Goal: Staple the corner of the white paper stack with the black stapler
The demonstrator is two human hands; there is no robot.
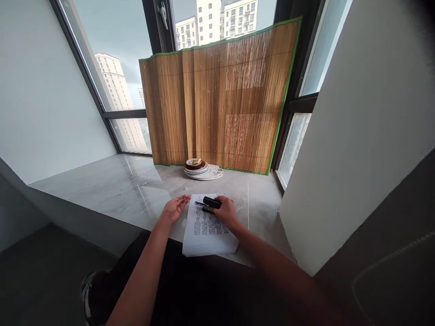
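My right hand [226,210] is closed around a black stapler [212,202]. Its top is swung up from its base, and a silver metal part shows between the two. Under it lies a stack of printed paper sheets [207,242] at the ledge's front edge. Just left of the paper, my left hand [174,209] is turned palm up with its fingers curled. It holds a small grey piece [182,200] near the fingertips, too small to name surely; it may be a strip of staples.
Beyond the paper, a stack of plates [195,171] sits on the tiled window ledge [261,199]. A bamboo mat [217,104] with green edging leans against the windows. White walls [353,113] bound the ledge on both sides.
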